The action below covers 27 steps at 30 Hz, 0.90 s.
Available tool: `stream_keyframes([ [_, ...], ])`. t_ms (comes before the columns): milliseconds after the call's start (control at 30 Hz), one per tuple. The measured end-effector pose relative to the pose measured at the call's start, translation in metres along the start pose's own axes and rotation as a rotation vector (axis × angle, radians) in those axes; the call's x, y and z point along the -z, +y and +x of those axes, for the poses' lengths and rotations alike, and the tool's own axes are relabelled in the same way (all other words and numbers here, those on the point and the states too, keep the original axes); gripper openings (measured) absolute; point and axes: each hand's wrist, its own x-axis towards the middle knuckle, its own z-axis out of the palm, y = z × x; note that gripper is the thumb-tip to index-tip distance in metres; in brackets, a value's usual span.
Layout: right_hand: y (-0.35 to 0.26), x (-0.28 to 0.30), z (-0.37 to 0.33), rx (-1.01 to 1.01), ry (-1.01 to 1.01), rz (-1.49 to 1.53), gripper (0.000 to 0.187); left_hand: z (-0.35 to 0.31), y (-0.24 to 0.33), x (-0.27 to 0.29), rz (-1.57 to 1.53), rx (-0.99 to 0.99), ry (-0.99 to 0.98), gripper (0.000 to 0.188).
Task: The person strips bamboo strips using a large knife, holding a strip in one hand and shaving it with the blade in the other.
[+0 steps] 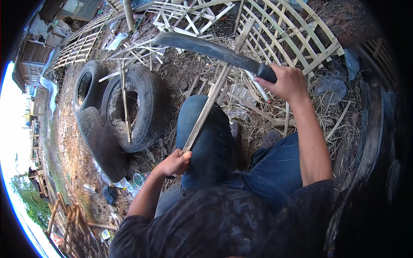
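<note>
My right hand [285,84] is closed round the black handle of a machete [204,47], whose long dark blade points to the left. A narrow wooden strip [209,103] slants up and away across my bent left knee. Its near end is gripped in my left hand [175,162], by the thigh. Higher up, the blade crosses the strip; whether its edge touches the wood I cannot tell.
Worn tyres [144,107] lie on the ground to the left, with a thin stick [125,101] across one. Slatted lattice panels [297,36] stand at the far side. Wood shavings [258,120] and plastic scraps [331,89] litter the ground. Bamboo poles [75,223] are at lower left.
</note>
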Motion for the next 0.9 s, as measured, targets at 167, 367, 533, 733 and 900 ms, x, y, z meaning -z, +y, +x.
stream_keyframes([
  [167,-0.033,-0.016,-0.011,0.247,0.009,0.041,0.059,0.001,-0.004,0.003,0.065,0.011,0.058,0.055],
  [367,0.006,0.003,0.001,-0.116,-0.100,0.085,0.054,0.001,0.013,-0.012,0.164,-0.006,0.111,0.058],
  [533,-0.025,-0.009,-0.010,0.027,-0.074,0.085,0.059,-0.001,0.004,-0.006,0.135,0.011,0.112,0.059],
  [733,0.010,0.003,0.001,-0.086,-0.002,-0.015,0.052,0.003,0.017,-0.011,0.091,0.061,0.077,0.059],
  [900,-0.019,0.000,-0.007,0.032,-0.071,0.056,0.054,-0.001,0.002,0.002,0.088,0.002,0.070,0.056],
])
